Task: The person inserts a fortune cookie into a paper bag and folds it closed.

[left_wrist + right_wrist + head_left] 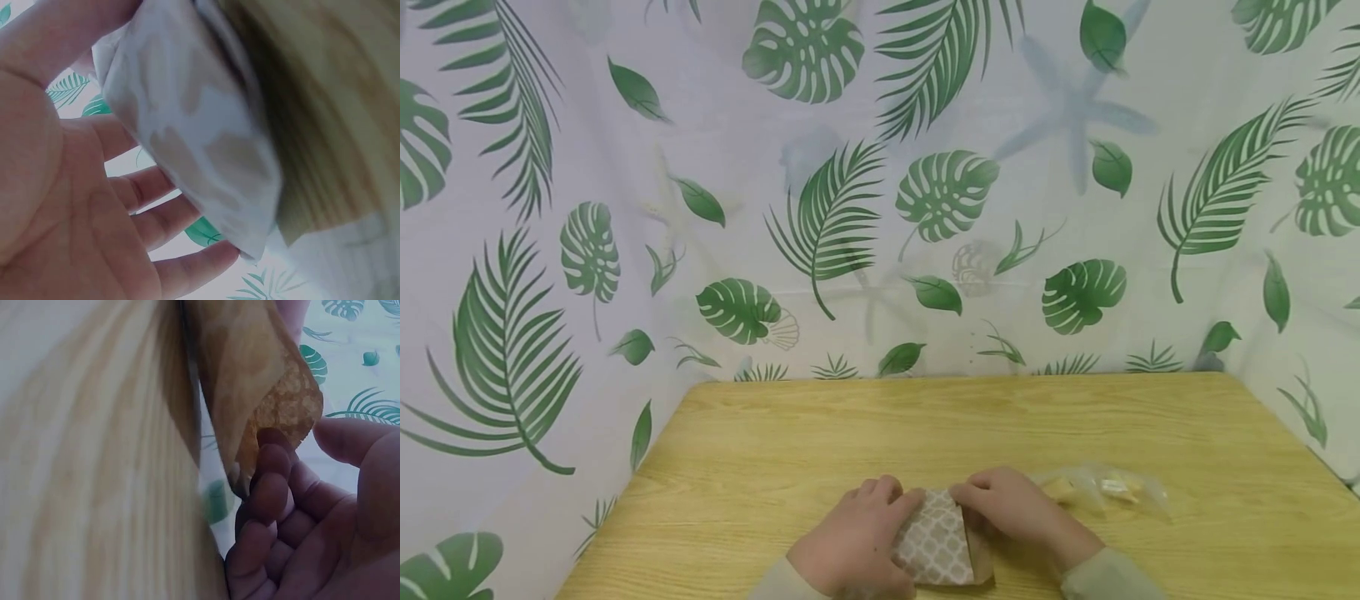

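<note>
A small paper bag (936, 542) with a brown and white lattice print lies near the front edge of the wooden table (775, 450). My left hand (857, 537) grips its left side. In the left wrist view the bag (200, 137) sits between the thumb and the loosely bent fingers of that hand (75, 206). My right hand (1011, 508) holds the bag's upper right part. In the right wrist view its curled fingertips (269, 462) touch the brown edge of the bag (262, 381), with the thumb close beside them.
A clear plastic packet (1105, 487) with pale yellow pieces inside lies on the table just right of my right hand. A leaf-print curtain (880, 208) closes off the back and both sides. Bare wood stretches behind the hands.
</note>
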Demonstrator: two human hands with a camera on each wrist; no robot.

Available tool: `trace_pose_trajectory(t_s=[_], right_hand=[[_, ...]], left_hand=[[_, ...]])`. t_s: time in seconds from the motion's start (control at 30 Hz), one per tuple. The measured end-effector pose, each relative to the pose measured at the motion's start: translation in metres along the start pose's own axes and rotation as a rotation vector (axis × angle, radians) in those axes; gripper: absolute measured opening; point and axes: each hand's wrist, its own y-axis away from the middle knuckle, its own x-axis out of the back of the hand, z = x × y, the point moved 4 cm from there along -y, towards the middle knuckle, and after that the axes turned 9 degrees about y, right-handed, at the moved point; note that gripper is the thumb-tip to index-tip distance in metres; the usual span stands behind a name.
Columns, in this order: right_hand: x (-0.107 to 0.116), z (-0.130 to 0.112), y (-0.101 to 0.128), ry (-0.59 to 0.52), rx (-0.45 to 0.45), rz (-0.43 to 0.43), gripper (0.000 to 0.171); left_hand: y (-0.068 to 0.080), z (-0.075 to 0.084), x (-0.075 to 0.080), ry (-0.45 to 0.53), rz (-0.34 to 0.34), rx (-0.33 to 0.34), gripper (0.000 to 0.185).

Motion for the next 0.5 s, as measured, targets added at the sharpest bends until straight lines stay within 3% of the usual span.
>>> trace_pose_trajectory(t_s=[0.27,0.5], right_hand=[[-0.001,0.0026,-0.0031,-0.071,0.002,-0.023,0.031],[-0.0013,0.0096,-0.0053,-0.143,0.024,-0.035,0.028]], left_hand=[[0.001,0.0029,0.0005,-0.006,-0.008,0.005,0.1],[-0.0005,0.0028,0.0006,0.02,-0.026,0.029,0.102]])
